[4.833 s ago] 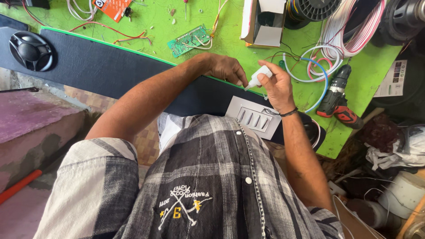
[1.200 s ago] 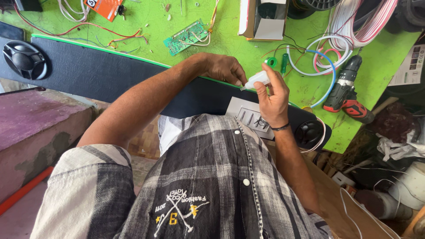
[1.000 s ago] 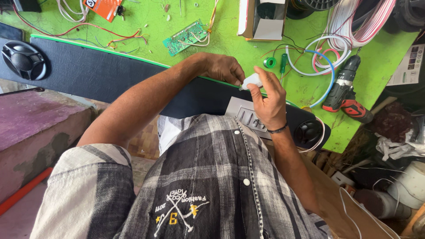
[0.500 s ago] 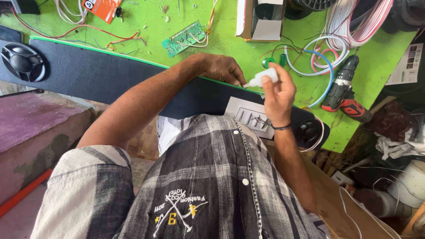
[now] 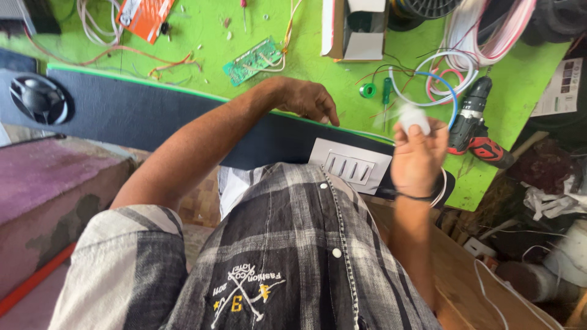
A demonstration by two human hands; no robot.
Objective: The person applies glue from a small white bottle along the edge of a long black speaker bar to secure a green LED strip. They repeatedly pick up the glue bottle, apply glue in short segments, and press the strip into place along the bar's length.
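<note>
My right hand (image 5: 419, 156) is raised over the bench edge, closed around a small white bottle-like object (image 5: 411, 117) that is blurred by motion. My left hand (image 5: 306, 99) rests on the top edge of a long dark fabric-covered speaker panel (image 5: 153, 119), fingers curled, holding nothing that I can see. A grey plate with several slots (image 5: 350, 166) is set in the panel just below and between my hands. A round speaker (image 5: 40, 98) sits at the panel's left end.
The green bench (image 5: 202, 36) carries a green circuit board (image 5: 252, 60), an orange packet (image 5: 145, 15), an open white box (image 5: 354, 27), coiled wires (image 5: 440, 82), a green tape roll (image 5: 367, 90), a green screwdriver (image 5: 386, 91) and a red-black cordless drill (image 5: 474, 125). Clutter fills the right side.
My right hand has swung right and away from the left hand, carrying the white object off the panel edge. The left hand has stayed on the panel.
</note>
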